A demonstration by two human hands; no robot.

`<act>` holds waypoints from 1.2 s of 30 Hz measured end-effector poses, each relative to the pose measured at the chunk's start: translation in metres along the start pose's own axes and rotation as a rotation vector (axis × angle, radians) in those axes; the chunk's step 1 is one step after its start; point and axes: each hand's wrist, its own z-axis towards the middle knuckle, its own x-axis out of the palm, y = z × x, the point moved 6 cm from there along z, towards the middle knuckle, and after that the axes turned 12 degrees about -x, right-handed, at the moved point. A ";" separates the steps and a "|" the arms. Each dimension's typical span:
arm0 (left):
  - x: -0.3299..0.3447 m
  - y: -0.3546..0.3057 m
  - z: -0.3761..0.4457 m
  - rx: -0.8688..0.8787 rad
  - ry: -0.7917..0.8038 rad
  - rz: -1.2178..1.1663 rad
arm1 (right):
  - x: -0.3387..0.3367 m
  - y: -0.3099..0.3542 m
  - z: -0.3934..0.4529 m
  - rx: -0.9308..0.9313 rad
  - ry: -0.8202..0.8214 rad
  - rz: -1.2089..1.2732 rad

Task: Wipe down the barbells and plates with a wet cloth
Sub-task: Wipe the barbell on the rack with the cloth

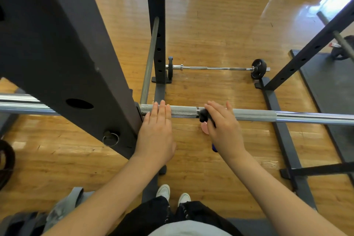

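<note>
Bright daylight from far end, white glare on glossy wood floor [220, 25]; soft shadows; wide-angle bending at edges; mild softness overall.

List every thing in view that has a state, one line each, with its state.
near barbell: racked across the frame, level, no plates showing
left hand: open, straight fingers laid flat over the bar
right hand: grips a dark object against the bar; what it is I cannot tell
far barbell: lying on the floor, a plate at each end
rack upright: standing, holes empty where visible
grey cloth: crumpled, lower left, unheld
</note>
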 end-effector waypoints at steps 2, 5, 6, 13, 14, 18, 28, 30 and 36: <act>0.000 0.000 0.000 0.009 0.000 0.007 | 0.007 0.016 0.009 -0.039 0.003 0.014; -0.001 0.000 0.001 0.017 0.000 0.003 | 0.021 0.033 0.016 -0.112 0.067 0.047; -0.002 0.000 0.001 0.018 0.001 -0.002 | 0.021 0.031 0.015 -0.105 0.086 0.055; -0.001 0.001 0.001 0.024 -0.001 -0.017 | -0.013 -0.019 -0.011 0.056 0.008 -0.026; -0.001 0.001 0.001 0.022 0.002 -0.020 | -0.014 -0.016 -0.008 0.063 -0.011 -0.029; 0.000 0.001 0.001 0.025 0.001 -0.025 | 0.000 0.017 0.018 -0.051 -0.009 0.012; -0.001 0.000 0.001 0.020 0.005 0.016 | -0.019 -0.022 -0.011 0.079 -0.080 0.000; 0.000 0.000 0.002 0.012 0.008 0.012 | -0.013 0.002 0.011 0.044 -0.097 0.042; 0.000 0.001 0.001 0.016 0.019 0.026 | 0.003 -0.006 -0.004 -0.017 0.036 0.050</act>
